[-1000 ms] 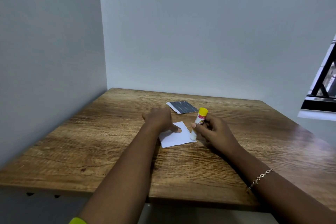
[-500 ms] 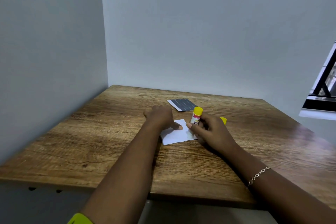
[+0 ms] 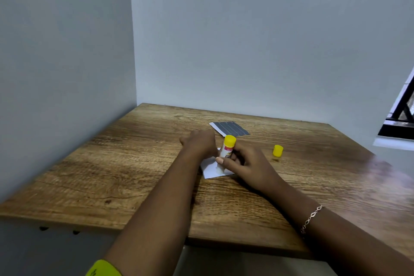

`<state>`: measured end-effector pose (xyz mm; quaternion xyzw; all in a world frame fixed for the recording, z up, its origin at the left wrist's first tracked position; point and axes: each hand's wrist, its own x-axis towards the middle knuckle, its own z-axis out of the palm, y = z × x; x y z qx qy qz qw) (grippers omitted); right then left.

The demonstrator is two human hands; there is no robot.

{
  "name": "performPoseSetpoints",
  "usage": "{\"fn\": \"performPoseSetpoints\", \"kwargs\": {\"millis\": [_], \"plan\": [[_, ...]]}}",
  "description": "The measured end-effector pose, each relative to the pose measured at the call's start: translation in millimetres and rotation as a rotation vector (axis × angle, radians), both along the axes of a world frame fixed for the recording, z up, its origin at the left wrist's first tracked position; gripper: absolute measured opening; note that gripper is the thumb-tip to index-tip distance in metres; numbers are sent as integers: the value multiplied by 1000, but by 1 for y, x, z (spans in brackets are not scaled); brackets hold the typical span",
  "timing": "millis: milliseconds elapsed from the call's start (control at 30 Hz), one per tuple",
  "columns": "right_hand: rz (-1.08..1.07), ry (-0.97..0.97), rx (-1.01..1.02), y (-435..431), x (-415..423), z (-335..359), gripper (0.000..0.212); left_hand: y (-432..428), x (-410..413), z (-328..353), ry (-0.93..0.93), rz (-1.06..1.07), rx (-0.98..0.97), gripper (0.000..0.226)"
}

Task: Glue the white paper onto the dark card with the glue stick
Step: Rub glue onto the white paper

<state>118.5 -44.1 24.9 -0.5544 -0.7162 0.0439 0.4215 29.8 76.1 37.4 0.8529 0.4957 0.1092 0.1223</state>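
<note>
Two hands are working: the left hand [image 3: 199, 144] is pressing flat on the white paper [image 3: 211, 169], the right hand [image 3: 247, 164] is pinching the glue stick [image 3: 227, 149] onto it.

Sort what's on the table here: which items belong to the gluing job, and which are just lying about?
Part of the job:
- white paper, pinned flat by the left hand
- glue stick, held tip-down on the paper by the right hand
- dark card, lying beyond the hands, untouched
- yellow cap, off the stick, standing to the right

Just there:
- wooden table
- bracelet on the right wrist
</note>
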Motion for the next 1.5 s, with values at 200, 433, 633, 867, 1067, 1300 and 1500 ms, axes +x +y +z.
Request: {"fn": "performPoseSetpoints", "kwargs": {"millis": [200,433,633,867,1067,1300,1500], "plan": [[99,-6,-32,1,-4,-2,15,0,0,1,-17,5,-5,27],[189,210,-106,-4,-1,2,10,1,-3,1,-22,-18,-24,29],[90,676,10,-15,28,12,6,3,-4,-2,-70,-38,-61,50],[8,902,41,-24,47,27,15,3,-5,-5,-104,-46,-59,43],[3,957,79,-29,59,29,21,3,-6,-8,-145,-48,-43,40],[-244,907,119,-31,90,26,32,4,-5,-10,-154,-63,-40,40],[-371,846,97,-29,106,15,32,5,-4,-11,-160,-56,-49,38]]}}
